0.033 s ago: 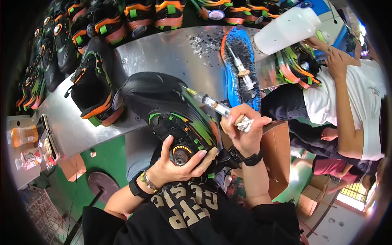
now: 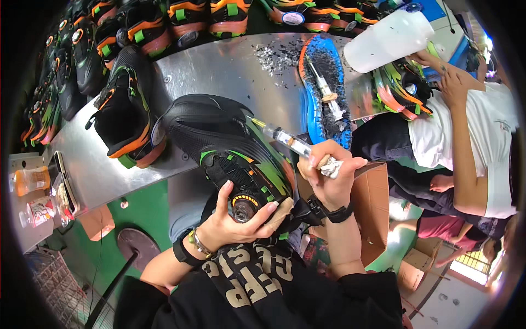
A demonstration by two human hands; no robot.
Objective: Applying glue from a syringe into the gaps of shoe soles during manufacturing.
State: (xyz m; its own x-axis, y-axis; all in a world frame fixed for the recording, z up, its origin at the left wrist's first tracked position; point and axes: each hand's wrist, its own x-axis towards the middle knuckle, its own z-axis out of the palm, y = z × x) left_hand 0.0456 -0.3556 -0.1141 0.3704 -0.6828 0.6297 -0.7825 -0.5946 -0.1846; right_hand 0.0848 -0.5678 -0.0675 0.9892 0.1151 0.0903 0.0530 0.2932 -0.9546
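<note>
The counter (image 2: 219, 66) spreads ahead of the left grip (image 2: 233, 222) and the right grip (image 2: 332, 172). A person (image 2: 460, 142) in white is well to the right of the right grip. Rows of shoes (image 2: 228, 16) line the counter's far side, well beyond the 2 grips. A carton (image 2: 374, 208) is just right of the right grip. The left grip is clamped on 1 black shoe (image 2: 211, 126), its toe pointing ahead and left. A white bottle (image 2: 389, 43) is ahead and right of the right grip; a blue sole (image 2: 311, 109), strewn with black bits, lies ahead of it. The right grip is closed around 1 syringe (image 2: 292, 142), needle pointing left over the black shoe; I cannot tell whether the tip touches. A 2nd syringe (image 2: 327, 97) lies on the sole. A white wad (image 2: 331, 166) is in the right grip, and a dial (image 2: 245, 211) sits between the left grip's thumb and fingers.
</note>
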